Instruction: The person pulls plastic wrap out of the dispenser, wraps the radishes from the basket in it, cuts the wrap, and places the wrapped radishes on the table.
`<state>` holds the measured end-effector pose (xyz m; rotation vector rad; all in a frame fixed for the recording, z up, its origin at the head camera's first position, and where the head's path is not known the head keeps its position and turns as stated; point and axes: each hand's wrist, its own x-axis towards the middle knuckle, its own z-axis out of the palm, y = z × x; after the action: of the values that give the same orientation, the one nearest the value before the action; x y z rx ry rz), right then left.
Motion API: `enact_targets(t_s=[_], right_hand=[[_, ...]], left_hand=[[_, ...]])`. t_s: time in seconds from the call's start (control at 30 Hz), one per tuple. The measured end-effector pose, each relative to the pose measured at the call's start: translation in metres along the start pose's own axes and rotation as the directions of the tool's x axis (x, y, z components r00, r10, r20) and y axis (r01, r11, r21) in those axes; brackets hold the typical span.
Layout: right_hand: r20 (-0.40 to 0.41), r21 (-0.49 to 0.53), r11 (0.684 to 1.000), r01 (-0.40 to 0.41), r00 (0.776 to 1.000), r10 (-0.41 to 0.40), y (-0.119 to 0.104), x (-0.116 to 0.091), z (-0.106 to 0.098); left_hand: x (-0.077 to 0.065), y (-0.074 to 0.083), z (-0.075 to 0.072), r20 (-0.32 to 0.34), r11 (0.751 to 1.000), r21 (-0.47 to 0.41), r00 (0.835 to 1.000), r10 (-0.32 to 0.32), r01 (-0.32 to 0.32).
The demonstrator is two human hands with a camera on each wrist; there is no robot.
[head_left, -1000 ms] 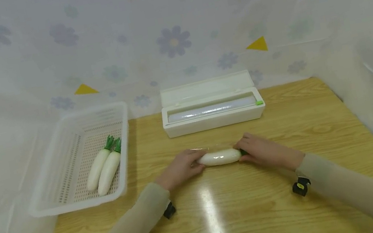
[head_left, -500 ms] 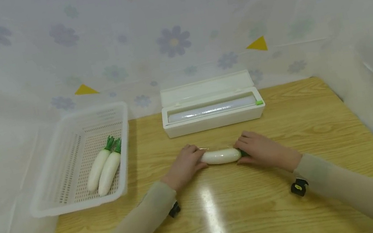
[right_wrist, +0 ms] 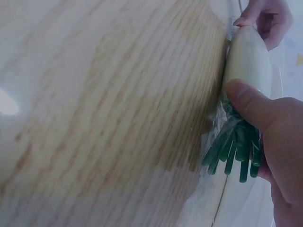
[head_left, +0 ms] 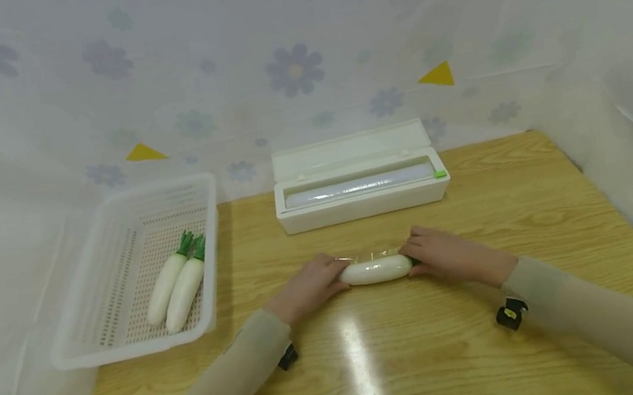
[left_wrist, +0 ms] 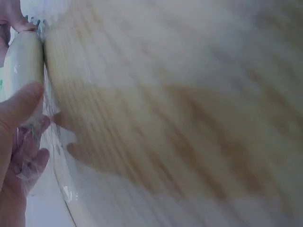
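Note:
A white radish lies crosswise on the wooden table, wrapped in glossy clear plastic film that shows along its far side. My left hand holds the tip end, thumb on the near side; loose crinkled film lies over its fingers in the left wrist view. My right hand grips the leafy end. In the right wrist view its thumb presses beside the green stalks, which stick out beneath film.
Behind the hands stands a white wrap box, lid up, with a film roll and a green slider. At left, a white plastic basket holds two more radishes. A flowered sheet hangs behind the table.
The left hand moved inward and turned over the radish's end, then drew back left. The radish sits slightly nearer, and more film shows along its far side. The right hand shifted only slightly.

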<state>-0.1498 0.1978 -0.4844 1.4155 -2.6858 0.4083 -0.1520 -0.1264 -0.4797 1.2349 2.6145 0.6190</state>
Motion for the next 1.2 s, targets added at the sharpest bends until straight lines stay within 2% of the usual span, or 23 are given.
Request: enact_targets(t_s=[0.1, 0.23, 0.4, 0.57, 0.7, 0.8, 0.87, 1.0, 1.2], right_hand=[[-0.034, 0.018, 1.000, 0.025, 0.999, -0.024, 0.003, -0.003, 0.003], [-0.085, 0.029, 0.999, 0.030, 0.996, -0.028, 0.006, -0.005, 0.004], [-0.076, 0.053, 0.999, 0.000, 0.997, 0.004, 0.007, -0.005, 0.003], [-0.073, 0.078, 0.997, -0.030, 0.997, 0.035, 0.011, -0.001, 0.001], [-0.118, -0.006, 0.999, 0.042, 0.992, -0.042, 0.013, 0.000, -0.001], [-0.141, -0.064, 0.996, 0.062, 0.988, -0.070, 0.011, -0.001, -0.002], [-0.135, -0.084, 0.995, 0.053, 0.989, -0.064, 0.009, 0.000, -0.003], [-0.104, -0.113, 0.994, -0.008, 0.995, -0.004, 0.004, 0.004, -0.002], [-0.110, -0.098, 0.991, -0.087, 0.991, 0.076, 0.003, 0.011, 0.004]], left_hand=[[-0.001, 0.000, 0.000, 0.002, 0.998, -0.064, 1.000, -0.022, 0.022], [0.000, -0.001, 0.000, -0.024, 0.998, -0.067, 1.000, -0.013, 0.011], [0.002, -0.005, -0.001, -0.084, 1.000, 0.006, 0.996, 0.030, -0.029], [0.004, -0.009, 0.000, -0.148, 0.997, 0.068, 0.988, 0.033, -0.023], [0.004, -0.010, 0.000, -0.116, 0.999, 0.045, 0.993, 0.006, -0.001], [0.005, -0.011, 0.001, -0.091, 1.000, 0.029, 0.996, -0.001, 0.003], [0.007, -0.012, 0.002, -0.088, 0.998, 0.056, 0.996, 0.011, -0.006], [0.008, -0.014, 0.002, -0.086, 0.983, 0.181, 0.996, 0.028, -0.012], [0.011, -0.007, 0.000, -0.088, 0.964, 0.261, 0.996, -0.021, 0.043]])
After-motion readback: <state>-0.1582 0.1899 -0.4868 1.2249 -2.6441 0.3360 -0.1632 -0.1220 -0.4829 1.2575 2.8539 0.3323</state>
